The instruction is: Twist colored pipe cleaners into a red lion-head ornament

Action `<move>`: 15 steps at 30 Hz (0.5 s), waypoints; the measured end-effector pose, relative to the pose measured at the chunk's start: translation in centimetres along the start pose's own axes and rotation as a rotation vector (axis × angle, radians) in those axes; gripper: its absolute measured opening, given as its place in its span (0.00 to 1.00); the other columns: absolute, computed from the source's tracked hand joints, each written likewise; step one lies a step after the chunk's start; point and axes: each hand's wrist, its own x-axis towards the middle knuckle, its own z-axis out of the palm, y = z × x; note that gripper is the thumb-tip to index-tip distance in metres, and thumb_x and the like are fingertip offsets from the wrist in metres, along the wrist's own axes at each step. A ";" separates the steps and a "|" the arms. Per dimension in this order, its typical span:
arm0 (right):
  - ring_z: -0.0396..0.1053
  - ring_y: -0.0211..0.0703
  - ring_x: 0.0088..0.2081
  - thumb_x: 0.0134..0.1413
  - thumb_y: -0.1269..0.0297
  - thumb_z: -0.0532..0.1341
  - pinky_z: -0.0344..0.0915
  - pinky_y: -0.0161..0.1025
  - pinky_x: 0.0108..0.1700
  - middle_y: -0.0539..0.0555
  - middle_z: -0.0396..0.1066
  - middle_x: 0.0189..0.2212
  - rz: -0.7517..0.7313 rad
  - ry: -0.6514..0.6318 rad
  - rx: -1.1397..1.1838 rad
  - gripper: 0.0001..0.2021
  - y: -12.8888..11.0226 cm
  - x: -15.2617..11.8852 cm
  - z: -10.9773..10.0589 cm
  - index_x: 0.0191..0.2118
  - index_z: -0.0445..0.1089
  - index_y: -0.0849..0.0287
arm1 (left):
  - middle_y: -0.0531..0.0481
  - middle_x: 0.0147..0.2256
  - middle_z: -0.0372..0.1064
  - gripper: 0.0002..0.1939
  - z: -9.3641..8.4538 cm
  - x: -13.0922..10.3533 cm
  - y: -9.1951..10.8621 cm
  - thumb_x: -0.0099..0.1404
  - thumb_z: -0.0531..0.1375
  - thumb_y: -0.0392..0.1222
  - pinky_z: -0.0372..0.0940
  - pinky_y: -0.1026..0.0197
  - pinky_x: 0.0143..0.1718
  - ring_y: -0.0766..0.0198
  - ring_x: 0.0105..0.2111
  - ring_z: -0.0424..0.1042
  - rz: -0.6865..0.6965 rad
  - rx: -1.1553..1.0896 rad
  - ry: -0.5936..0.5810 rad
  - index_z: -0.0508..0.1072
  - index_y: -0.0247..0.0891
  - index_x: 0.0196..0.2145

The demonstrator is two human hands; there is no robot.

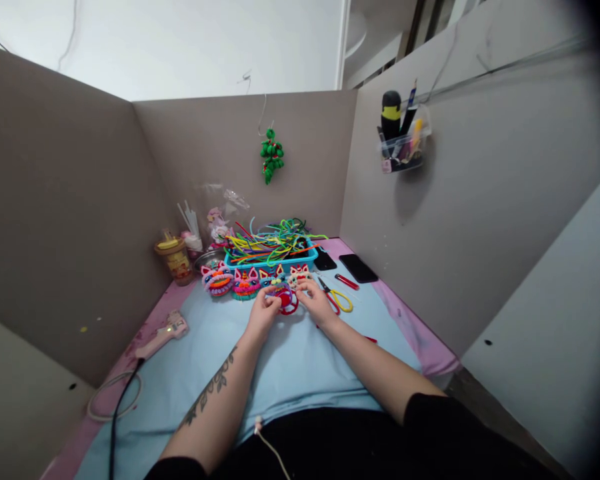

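A green decoration [271, 159] is hanging on a string against the back partition [200, 133]. On the right partition [490, 180], a clear box [405, 159] is holding a pencil [412, 95] and a black thing with a yellow band [391, 115]. A black phone [359, 268] is lying near that partition. On the left, a lidded cup [174, 263] is standing near some white sticks [189, 219]

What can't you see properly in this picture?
All in the head view:
Red piece: its whole shape, partly covered by the left hand and right hand.
Red thing: partly hidden by the right forearm.
Black cable: cut off by the bottom edge.
Cup: its print is too small to read.
Blue tray: its bottom, hidden by colourful strands.
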 end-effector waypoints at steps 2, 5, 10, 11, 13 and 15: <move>0.60 0.48 0.52 0.47 0.59 0.62 0.53 0.50 0.56 0.57 0.64 0.46 -0.008 -0.022 -0.017 0.09 -0.2 0.0 -0.1 0.35 0.72 0.55 | 0.59 0.18 0.62 0.25 0.1 -0.1 0.1 0.45 0.64 0.42 0.57 0.68 0.24 0.72 0.19 0.61 0.029 0.018 -0.025 0.64 0.35 0.41; 0.60 0.49 0.53 0.46 0.60 0.62 0.51 0.50 0.57 0.57 0.62 0.48 0.004 -0.104 -0.023 0.08 -0.1 0.0 -0.1 0.33 0.73 0.55 | 0.60 0.17 0.60 0.22 0.2 -0.2 0.3 0.46 0.63 0.42 0.54 0.69 0.23 0.73 0.17 0.59 0.061 0.046 -0.064 0.64 0.35 0.40; 0.59 0.49 0.54 0.45 0.59 0.63 0.53 0.50 0.56 0.57 0.61 0.51 0.052 -0.169 0.047 0.07 0.1 0.0 -0.2 0.30 0.72 0.56 | 0.61 0.16 0.58 0.22 0.2 -0.2 0.1 0.48 0.61 0.41 0.51 0.69 0.22 0.73 0.16 0.56 0.075 0.093 -0.090 0.62 0.34 0.41; 0.58 0.50 0.55 0.45 0.59 0.63 0.54 0.49 0.55 0.57 0.61 0.51 0.077 -0.177 0.066 0.08 0.1 0.0 -0.2 0.31 0.72 0.56 | 0.61 0.16 0.58 0.23 0.1 -0.1 0.0 0.48 0.61 0.41 0.51 0.69 0.21 0.73 0.16 0.56 0.077 0.103 -0.092 0.62 0.34 0.42; 0.57 0.50 0.55 0.44 0.59 0.63 0.55 0.49 0.54 0.57 0.60 0.52 0.125 -0.200 0.096 0.08 0.1 0.0 -0.2 0.30 0.72 0.57 | 0.61 0.17 0.59 0.23 -0.1 0.0 -0.3 0.49 0.61 0.42 0.50 0.69 0.21 0.73 0.16 0.56 0.084 0.130 -0.098 0.61 0.33 0.43; 0.57 0.51 0.55 0.43 0.58 0.63 0.55 0.48 0.54 0.57 0.60 0.52 0.165 -0.225 0.122 0.08 0.1 0.0 -0.1 0.29 0.72 0.57 | 0.61 0.17 0.59 0.24 -0.2 0.1 -0.4 0.50 0.60 0.42 0.51 0.69 0.21 0.73 0.17 0.56 0.098 0.157 -0.109 0.60 0.33 0.44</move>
